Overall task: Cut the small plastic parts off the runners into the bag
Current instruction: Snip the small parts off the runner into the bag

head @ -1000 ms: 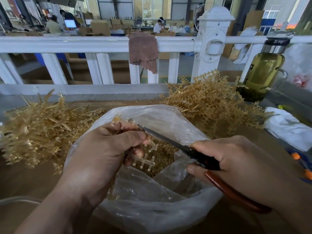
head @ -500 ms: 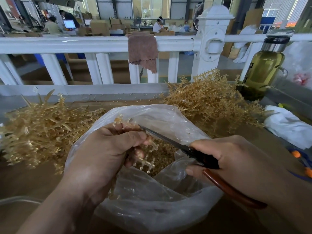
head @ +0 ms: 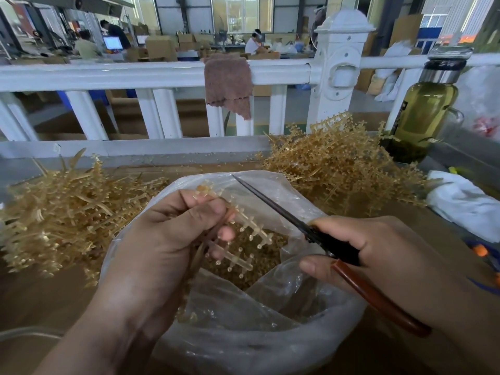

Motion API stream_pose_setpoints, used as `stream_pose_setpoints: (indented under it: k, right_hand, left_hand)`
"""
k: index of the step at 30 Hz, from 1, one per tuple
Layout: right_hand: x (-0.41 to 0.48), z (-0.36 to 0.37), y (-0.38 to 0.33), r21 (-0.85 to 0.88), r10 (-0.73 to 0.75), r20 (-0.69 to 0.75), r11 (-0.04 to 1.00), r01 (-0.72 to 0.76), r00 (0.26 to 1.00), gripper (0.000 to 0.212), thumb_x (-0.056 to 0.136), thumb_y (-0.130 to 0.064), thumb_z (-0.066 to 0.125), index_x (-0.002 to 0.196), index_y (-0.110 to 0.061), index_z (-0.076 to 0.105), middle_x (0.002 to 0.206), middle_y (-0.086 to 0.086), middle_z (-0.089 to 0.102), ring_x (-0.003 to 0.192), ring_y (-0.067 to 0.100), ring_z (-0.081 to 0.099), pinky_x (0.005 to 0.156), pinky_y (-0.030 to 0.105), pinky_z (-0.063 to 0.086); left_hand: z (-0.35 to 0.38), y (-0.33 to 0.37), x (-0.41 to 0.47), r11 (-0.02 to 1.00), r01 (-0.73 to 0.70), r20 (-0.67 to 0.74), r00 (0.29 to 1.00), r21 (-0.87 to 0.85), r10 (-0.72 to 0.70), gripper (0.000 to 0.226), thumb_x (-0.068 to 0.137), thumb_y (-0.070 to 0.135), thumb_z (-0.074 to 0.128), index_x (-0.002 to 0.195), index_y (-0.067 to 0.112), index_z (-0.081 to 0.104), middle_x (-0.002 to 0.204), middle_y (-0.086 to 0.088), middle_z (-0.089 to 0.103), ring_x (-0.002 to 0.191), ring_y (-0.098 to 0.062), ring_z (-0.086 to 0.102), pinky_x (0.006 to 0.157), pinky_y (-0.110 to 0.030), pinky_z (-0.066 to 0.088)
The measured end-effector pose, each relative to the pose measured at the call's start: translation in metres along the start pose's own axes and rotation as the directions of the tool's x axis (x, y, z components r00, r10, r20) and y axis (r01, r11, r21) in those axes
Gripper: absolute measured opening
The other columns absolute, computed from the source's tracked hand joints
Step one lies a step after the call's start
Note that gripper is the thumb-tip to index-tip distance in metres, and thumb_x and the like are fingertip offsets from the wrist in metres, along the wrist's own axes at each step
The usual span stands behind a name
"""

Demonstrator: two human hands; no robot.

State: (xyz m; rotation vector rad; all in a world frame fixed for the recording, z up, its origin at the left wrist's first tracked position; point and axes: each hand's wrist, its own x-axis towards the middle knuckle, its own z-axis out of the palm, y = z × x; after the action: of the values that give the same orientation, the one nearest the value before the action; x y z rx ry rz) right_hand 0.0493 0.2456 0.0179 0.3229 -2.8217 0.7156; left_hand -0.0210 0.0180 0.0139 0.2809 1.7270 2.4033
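A clear plastic bag [head: 243, 334] stands open in front of me with small amber parts [head: 270, 242] heaped inside. My left hand [head: 167, 239] grips a translucent runner [head: 251, 228] over the bag's mouth, small parts still on its side stubs. My right hand [head: 378, 255] holds scissors [head: 332, 244] with a black pivot and brown handles. The closed blades point up and left, just right of the runner and apart from it.
Two heaps of amber runners lie on the brown table, one at left [head: 59, 212], one at back right [head: 341, 163]. A glass bottle of green liquid [head: 422, 112] and a white cloth [head: 465, 201] sit at right. A white railing [head: 151, 74] with a brown rag [head: 230, 82] runs behind.
The scissor blades have come away from the runner and now point higher, off to its right. My left hand has turned the runner so more of it shows.
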Motion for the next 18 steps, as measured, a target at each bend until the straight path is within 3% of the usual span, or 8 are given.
stream_pose_setpoints:
  k: [5, 10, 18]
  right_hand:
    - [-0.0021, -0.0038, -0.002, 0.024, 0.017, -0.037, 1.0, -0.017, 0.999, 0.048, 0.079, -0.069, 0.056, 0.1, -0.027, 0.064, 0.074, -0.006, 0.062, 0.066, 0.007, 0.059, 0.058, 0.019, 0.042]
    - [-0.0036, -0.0033, -0.0064, 0.057, -0.001, 0.016, 0.998, 0.0, 1.0, 0.043, 0.081, -0.077, 0.05, 0.104, -0.041, 0.058, 0.082, -0.012, 0.062, 0.07, 0.005, 0.06, 0.061, 0.019, 0.044]
    - [-0.0052, 0.0001, -0.0094, -0.05, 0.007, 0.004, 0.999, -0.006, 1.0, 0.051, 0.076, -0.08, 0.043, 0.104, -0.039, 0.057, 0.085, -0.015, 0.062, 0.076, 0.003, 0.059, 0.065, 0.027, 0.047]
  left_hand:
    - [-0.0033, -0.001, 0.0019, 0.998, -0.042, 0.017, 0.999, -0.056, 0.043, 0.013, 0.065, 0.023, 0.08, 0.074, 0.02, 0.071, 0.075, -0.006, 0.069, 0.056, -0.011, 0.062, 0.05, -0.018, 0.051]
    - [-0.0032, -0.0004, -0.0006, 0.997, -0.059, 0.015, 0.998, -0.052, 0.06, 0.009, 0.068, 0.027, 0.079, 0.072, 0.021, 0.074, 0.074, -0.002, 0.068, 0.057, -0.01, 0.062, 0.051, -0.018, 0.052]
    - [0.002, -0.0016, -0.0039, 0.993, -0.119, -0.018, 0.993, -0.002, 0.119, 0.019, 0.068, 0.033, 0.076, 0.079, 0.018, 0.072, 0.07, -0.006, 0.068, 0.056, -0.011, 0.06, 0.049, -0.019, 0.049]
